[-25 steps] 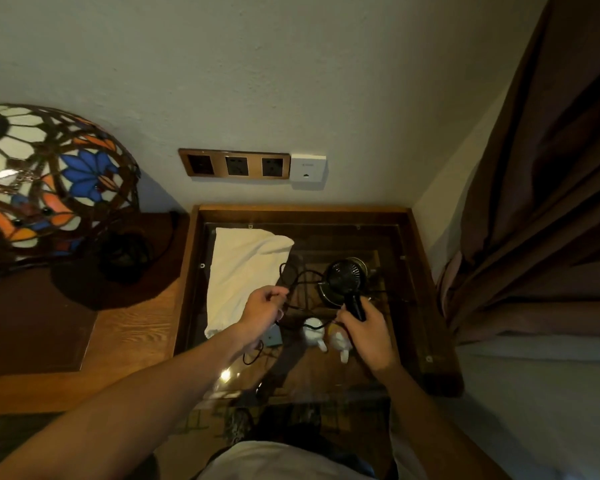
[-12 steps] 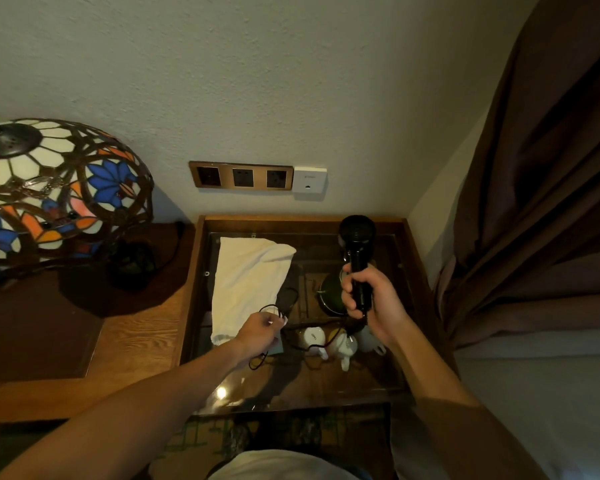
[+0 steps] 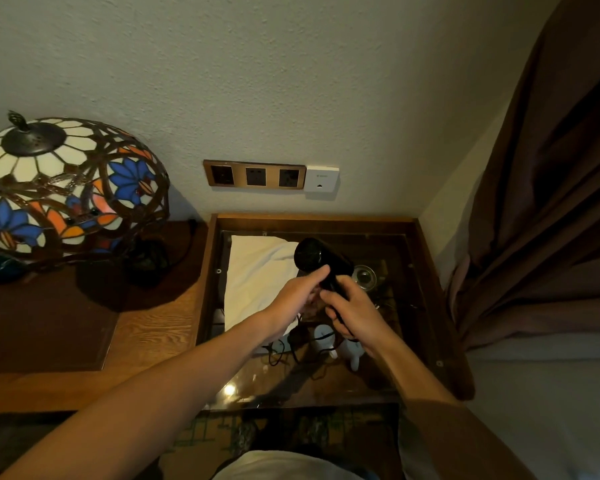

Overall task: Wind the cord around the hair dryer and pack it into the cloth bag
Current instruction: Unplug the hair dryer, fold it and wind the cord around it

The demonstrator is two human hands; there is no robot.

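**Gripping the dryer over the glass counter**

Wrapping round the black handle, the fingers of the right hand were clenched on the hair dryer, which was held above the counter with its round barrel tilted up and to the left. The left hand met it from the other side, thumb and fingertips pressed against the handle just below the barrel; whether it also pinched the cord, I could not tell. The thin black cord hung from under the hands and lay in loose loops on the glass. Just left of the dryer the white cloth bag lay flat on the counter, partly under the left wrist. Small white figures stood near the cord. Further left a stained-glass lamp stood on a wooden top; a brown curtain hung on the right.
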